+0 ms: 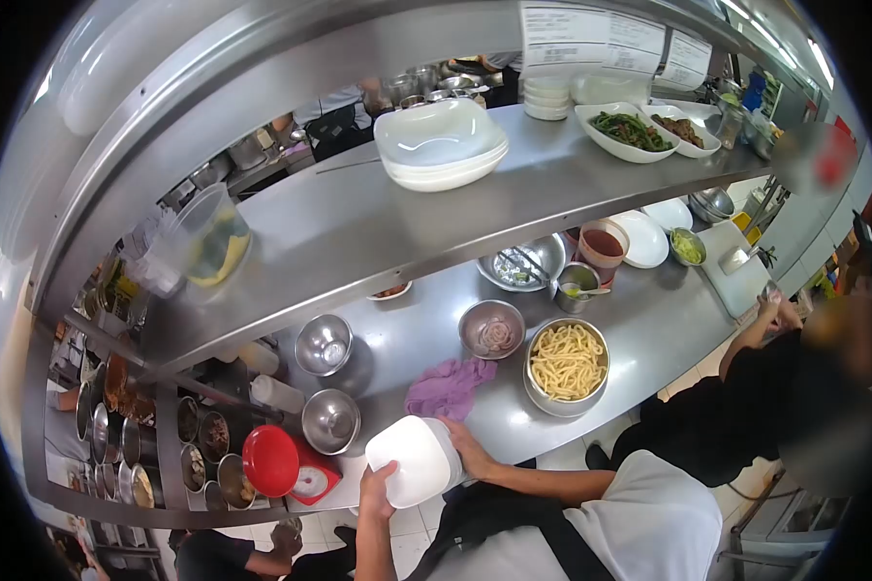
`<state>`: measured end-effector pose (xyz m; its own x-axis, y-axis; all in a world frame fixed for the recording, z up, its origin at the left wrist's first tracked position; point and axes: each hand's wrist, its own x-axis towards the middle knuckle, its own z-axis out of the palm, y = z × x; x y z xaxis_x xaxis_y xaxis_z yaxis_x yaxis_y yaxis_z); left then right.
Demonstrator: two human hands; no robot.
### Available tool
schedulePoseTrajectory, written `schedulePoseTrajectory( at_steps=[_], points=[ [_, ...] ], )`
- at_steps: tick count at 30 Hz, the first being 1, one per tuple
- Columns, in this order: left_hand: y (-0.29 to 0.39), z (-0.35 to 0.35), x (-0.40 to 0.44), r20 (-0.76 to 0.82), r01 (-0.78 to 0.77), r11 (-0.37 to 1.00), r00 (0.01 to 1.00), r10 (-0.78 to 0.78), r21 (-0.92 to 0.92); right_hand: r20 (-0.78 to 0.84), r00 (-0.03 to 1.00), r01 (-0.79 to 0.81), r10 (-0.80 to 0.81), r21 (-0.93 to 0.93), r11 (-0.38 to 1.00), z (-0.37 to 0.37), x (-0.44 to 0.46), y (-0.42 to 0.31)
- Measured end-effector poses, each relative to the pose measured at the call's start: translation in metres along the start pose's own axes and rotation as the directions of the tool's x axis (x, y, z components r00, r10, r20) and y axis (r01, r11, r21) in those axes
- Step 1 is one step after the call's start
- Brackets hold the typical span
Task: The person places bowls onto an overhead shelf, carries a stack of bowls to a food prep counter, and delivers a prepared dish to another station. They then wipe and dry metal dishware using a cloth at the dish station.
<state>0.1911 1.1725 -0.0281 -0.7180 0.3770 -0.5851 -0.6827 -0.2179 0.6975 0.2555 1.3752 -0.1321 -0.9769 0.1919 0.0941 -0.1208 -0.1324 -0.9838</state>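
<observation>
"At the near edge of the steel counter (659, 310), what is the person holding?"

"A stack of white dishes (404, 463), just over the rim. The left hand (378, 492) pinches it, thumb laid on top; the right hand (468, 450) is curled against the opposite side."

"Why both hands?"

"Probably to keep loose layers together, since several edges show on the right. The red scale (312, 481) stands near the left hand and the bowl of fries (569, 360) near the right, both presumably for easy reach."

"And the purple cloth (451, 387)?"

"Bunched between a steel bowl (331, 422) and the fries, likely handy for wiping."

"What's hard to make out?"

"The left fingers are mostly hidden underneath, and the warped view leaves me unsure whether the top dish faces up or down. The overhead shelf (329, 232) partly covers a small bowl (393, 294). At right, a co-worker (707, 407) is partly blurred"
</observation>
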Motion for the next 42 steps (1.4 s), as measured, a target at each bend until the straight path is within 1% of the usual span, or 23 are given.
schedulePoseTrajectory(
  at_steps=[2,3,5,6,9,11,12,15,18,20,24,26,27,28,29,30,31,32,33,35,38,41,42],
  points=[
    [-0.001,-0.006,0.001,0.061,0.024,0.999,0.998,-0.023,-0.024,0.011,0.999,-0.046,0.048,-0.109,0.993,-0.006,0.001,-0.009],
    [-0.001,-0.006,-0.002,0.05,0.044,0.998,0.998,-0.042,-0.041,0.011,0.997,-0.073,0.075,-0.161,0.984,-0.006,0.0,-0.022],
    [0.003,-0.006,-0.008,0.032,0.078,0.994,0.997,-0.076,-0.075,0.031,0.996,-0.081,0.088,-0.186,0.979,-0.008,0.006,-0.05],
    [0.0,-0.009,-0.007,0.029,0.045,0.994,0.999,-0.042,-0.099,0.038,0.995,-0.086,0.095,-0.197,0.977,-0.007,0.009,-0.065],
    [-0.023,-0.022,0.004,0.049,-0.071,0.984,0.996,0.08,-0.162,0.118,0.976,0.191,-0.184,-0.052,0.98,0.006,0.013,-0.123],
    [-0.04,-0.026,0.012,0.091,-0.183,0.959,0.974,0.206,-0.215,0.134,0.978,0.191,-0.158,-0.288,0.938,0.014,0.011,-0.118],
    [-0.043,-0.029,0.016,0.083,-0.184,0.959,0.975,0.206,-0.216,0.143,0.979,0.189,-0.142,-0.403,0.895,0.018,0.011,-0.114],
    [-0.04,-0.026,0.014,0.101,-0.186,0.965,0.973,0.207,-0.184,0.174,0.968,0.186,-0.179,-0.03,0.982,0.012,0.01,-0.103],
    [-0.039,-0.021,0.011,0.109,-0.192,0.964,0.971,0.214,-0.183,0.149,0.966,0.203,-0.21,0.061,0.977,0.013,0.004,-0.098],
    [-0.039,-0.019,0.007,0.139,-0.207,0.954,0.961,0.24,-0.216,0.152,0.963,0.212,-0.222,0.077,0.974,0.011,0.002,-0.092],
    [-0.049,-0.011,0.012,0.172,-0.241,0.91,0.935,0.312,-0.338,0.072,0.965,0.246,-0.252,0.087,0.965,0.018,0.0,-0.07],
    [-0.037,-0.005,0.009,0.141,-0.209,0.929,0.955,0.261,-0.307,-0.009,0.994,0.109,-0.109,0.179,0.978,0.023,0.006,-0.038],
    [-0.033,-0.002,0.011,0.086,-0.197,0.932,0.969,0.233,-0.305,-0.045,0.997,0.079,-0.07,0.22,0.972,0.027,0.006,-0.06],
    [-0.032,-0.007,0.019,0.081,-0.188,0.946,0.973,0.216,-0.265,-0.057,0.998,0.049,-0.033,0.309,0.95,0.028,0.007,-0.061],
    [-0.023,0.001,0.013,0.144,-0.147,0.95,0.971,0.193,-0.277,-0.08,0.997,0.03,0.002,0.398,0.917,0.032,0.008,-0.071],
    [-0.011,0.012,0.001,0.159,-0.1,0.963,0.977,0.143,-0.249,-0.108,0.993,-0.009,0.057,0.403,0.915,0.032,0.007,-0.07],
    [-0.001,0.023,-0.008,0.141,-0.091,0.968,0.982,0.127,-0.236,-0.087,0.985,-0.089,0.151,0.492,0.866,0.031,0.008,-0.078],
    [-0.002,0.02,-0.001,0.165,-0.097,0.967,0.977,0.138,-0.237,-0.097,0.981,-0.093,0.169,0.533,0.841,0.029,0.011,-0.065],
    [0.0,0.022,0.0,0.142,-0.105,0.97,0.98,0.138,-0.219,-0.08,0.977,-0.111,0.198,0.599,0.793,0.033,0.008,-0.084],
    [0.009,0.029,-0.003,0.108,-0.13,0.974,0.983,0.151,-0.184,-0.078,0.974,-0.12,0.212,0.618,0.777,0.03,0.005,-0.091],
    [0.029,0.056,-0.02,0.076,-0.225,0.973,0.971,0.228,-0.047,-0.008,0.978,-0.14,0.206,0.706,0.694,0.019,0.002,-0.085],
    [0.024,0.043,-0.001,0.166,-0.314,0.945,0.94,0.297,0.091,-0.091,0.973,-0.09,0.213,0.7,0.708,0.021,0.001,-0.087],
    [0.027,0.043,-0.004,0.198,-0.294,0.956,0.938,0.285,0.017,-0.144,0.967,-0.063,0.21,0.663,0.746,0.026,0.004,-0.092]
  ],
)
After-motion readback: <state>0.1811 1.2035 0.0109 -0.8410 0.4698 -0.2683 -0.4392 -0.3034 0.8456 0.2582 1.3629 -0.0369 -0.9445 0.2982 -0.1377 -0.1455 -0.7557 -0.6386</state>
